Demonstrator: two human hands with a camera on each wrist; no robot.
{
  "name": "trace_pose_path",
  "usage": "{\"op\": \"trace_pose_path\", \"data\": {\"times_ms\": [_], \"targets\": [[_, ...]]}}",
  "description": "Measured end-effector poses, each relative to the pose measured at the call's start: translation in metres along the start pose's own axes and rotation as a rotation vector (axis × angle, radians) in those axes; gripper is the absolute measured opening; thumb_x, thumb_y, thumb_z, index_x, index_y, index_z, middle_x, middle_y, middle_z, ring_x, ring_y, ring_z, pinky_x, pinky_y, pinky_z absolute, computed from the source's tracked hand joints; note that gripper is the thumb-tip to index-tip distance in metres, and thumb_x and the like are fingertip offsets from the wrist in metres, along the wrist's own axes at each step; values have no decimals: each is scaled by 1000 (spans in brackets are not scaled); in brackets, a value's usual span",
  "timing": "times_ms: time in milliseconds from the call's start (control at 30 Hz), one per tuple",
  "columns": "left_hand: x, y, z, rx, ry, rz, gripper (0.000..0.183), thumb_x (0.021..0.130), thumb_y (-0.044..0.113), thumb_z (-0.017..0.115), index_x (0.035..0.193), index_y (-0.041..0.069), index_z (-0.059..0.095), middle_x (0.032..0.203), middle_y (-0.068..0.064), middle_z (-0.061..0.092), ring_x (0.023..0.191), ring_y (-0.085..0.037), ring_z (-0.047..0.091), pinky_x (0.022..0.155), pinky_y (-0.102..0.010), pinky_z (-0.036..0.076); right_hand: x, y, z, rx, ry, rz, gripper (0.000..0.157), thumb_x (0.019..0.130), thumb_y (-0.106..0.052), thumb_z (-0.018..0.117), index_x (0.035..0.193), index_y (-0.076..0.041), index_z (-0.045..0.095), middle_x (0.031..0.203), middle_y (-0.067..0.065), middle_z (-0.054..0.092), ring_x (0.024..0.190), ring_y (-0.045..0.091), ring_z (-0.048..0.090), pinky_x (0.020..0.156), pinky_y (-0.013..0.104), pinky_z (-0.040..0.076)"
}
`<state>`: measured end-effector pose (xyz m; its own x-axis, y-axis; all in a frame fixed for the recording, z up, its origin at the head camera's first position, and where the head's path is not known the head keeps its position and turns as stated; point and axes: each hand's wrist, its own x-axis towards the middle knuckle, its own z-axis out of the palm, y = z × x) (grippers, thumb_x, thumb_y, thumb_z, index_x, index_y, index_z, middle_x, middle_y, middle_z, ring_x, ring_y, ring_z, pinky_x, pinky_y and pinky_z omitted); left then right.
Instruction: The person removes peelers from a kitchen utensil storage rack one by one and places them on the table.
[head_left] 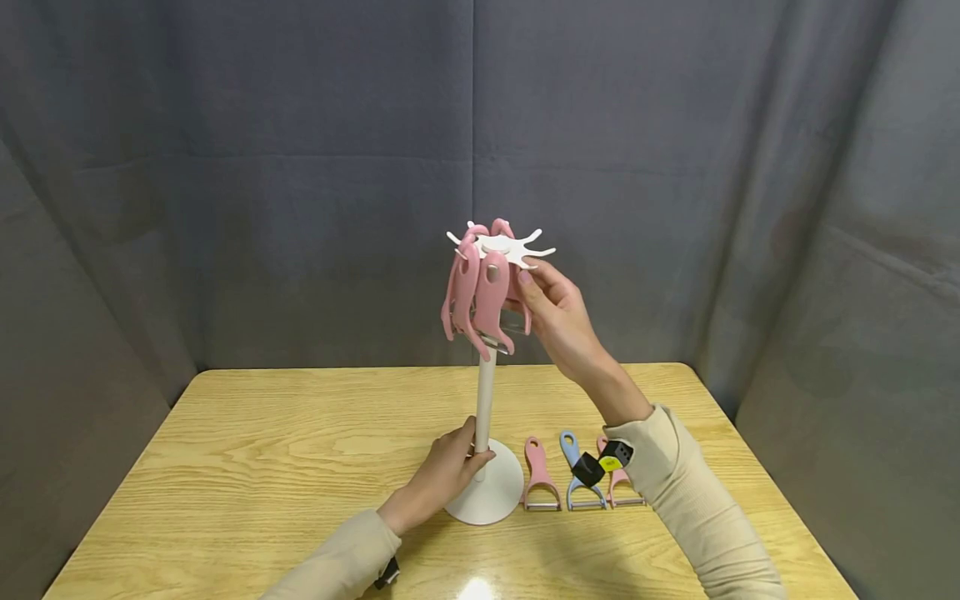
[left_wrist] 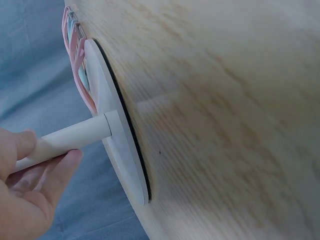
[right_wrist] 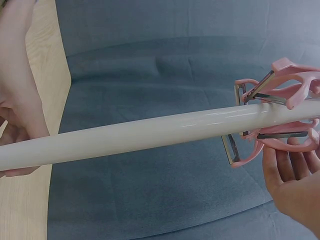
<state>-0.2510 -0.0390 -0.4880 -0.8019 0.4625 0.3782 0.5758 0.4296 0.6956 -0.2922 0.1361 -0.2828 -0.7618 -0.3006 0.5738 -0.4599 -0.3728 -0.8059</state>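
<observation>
A white stand rises from the table, with a round base, a pole and a hook top of several prongs. My left hand grips the pole just above the base, thumb and fingers around it in the left wrist view. Several pink peelers hang by their handle holes, blades down, mostly on the left and front prongs. At the top's right side my right hand pinches a pink peeler near its handle, close under the prongs. Whether its hole is over a prong is hidden.
To the right of the base lie a pink peeler, a blue peeler and another pink peeler, the last partly behind my right wrist. The wooden table ends at a grey curtain.
</observation>
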Motion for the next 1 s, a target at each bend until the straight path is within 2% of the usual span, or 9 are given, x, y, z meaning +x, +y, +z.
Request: {"op": "trace_pose_path", "data": {"times_ms": [267,633,1000], "targets": [[-1,0,0,9,-1,-9,21,99,11,61,113,2,49,100,-15,66,92,-28,70,70,-22,56,1,0,1,10,9,-11,21,105,-7,46,116,-15,62,109,5,64,97,17,64,89,32,53],[0,0,2,18,9,10,21,98,11,62,112,3,49,97,-14,65,90,-26,70,69,-21,55,4,-3,1,-40,37,-13,20,105,-5,45,115,-13,61,106,6,62,90,15,63,85,30,54],[0,-1,2,17,7,12,21,98,10,62,112,2,48,97,-13,64,90,-26,70,69,-20,55,5,-3,-1,-121,63,-47,25,103,3,47,114,-14,62,102,6,63,92,16,64,90,34,52]]}}
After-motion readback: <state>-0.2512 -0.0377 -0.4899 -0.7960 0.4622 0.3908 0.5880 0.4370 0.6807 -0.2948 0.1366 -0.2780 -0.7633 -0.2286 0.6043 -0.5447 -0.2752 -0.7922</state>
